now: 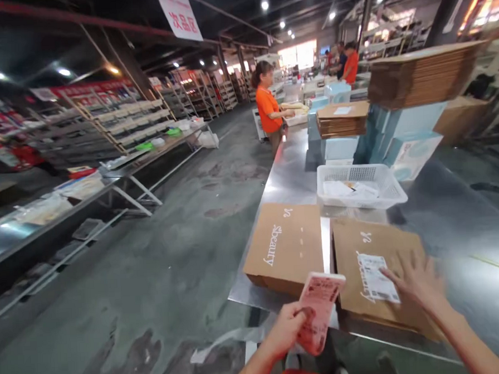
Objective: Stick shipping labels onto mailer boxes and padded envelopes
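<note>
My left hand [285,329] is closed on a pad of pinkish printed labels [322,300], thumb on top, in front of the table edge. My right hand [419,281] lies with fingers spread on the right part of a brown cardboard box [348,240]. A white printed label [377,278] sits on that box's top, partly over its white lettering, beside my right thumb. To the left, a second cardboard box [291,226] with "beauty" lettering lies flat and bears no visible label. The pad of labels overlaps its near corner from my viewpoint.
Behind the boxes on the metal table [293,176] stands a white plastic basket [363,203] holding papers. Flattened cardboard [423,77] is piled on light-blue boxes [414,145]. A person in orange [268,108] stands at the table's left side. Another long table [78,204] runs along the left.
</note>
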